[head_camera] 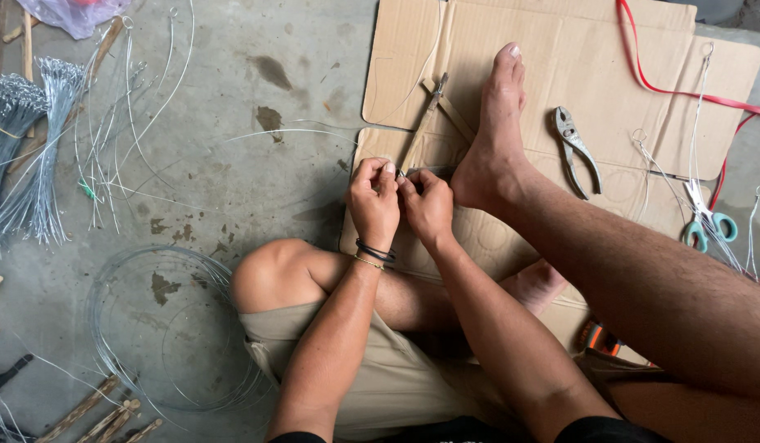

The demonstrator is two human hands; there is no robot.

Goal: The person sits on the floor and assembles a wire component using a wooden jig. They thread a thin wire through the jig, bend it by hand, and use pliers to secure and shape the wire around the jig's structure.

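Observation:
My left hand [373,199] and my right hand [426,203] are pressed close together over the cardboard, fingertips pinching a thin wire [403,173] at the near end of a small wooden stick frame [430,115]. The sticks run away from my hands in a narrow V. A fine wire arcs from the frame toward the upper edge of the cardboard. My left wrist wears dark bands. My bare right foot [493,131] rests flat on the cardboard just right of the frame.
Flattened cardboard [560,49] covers the concrete floor. Pliers [574,148] lie right of my foot; scissors [708,221] and a red strap [683,92] are farther right. Bundles of cut wire [31,148] lie at left, a wire coil [162,328] near my knee, sticks [101,414] at bottom left.

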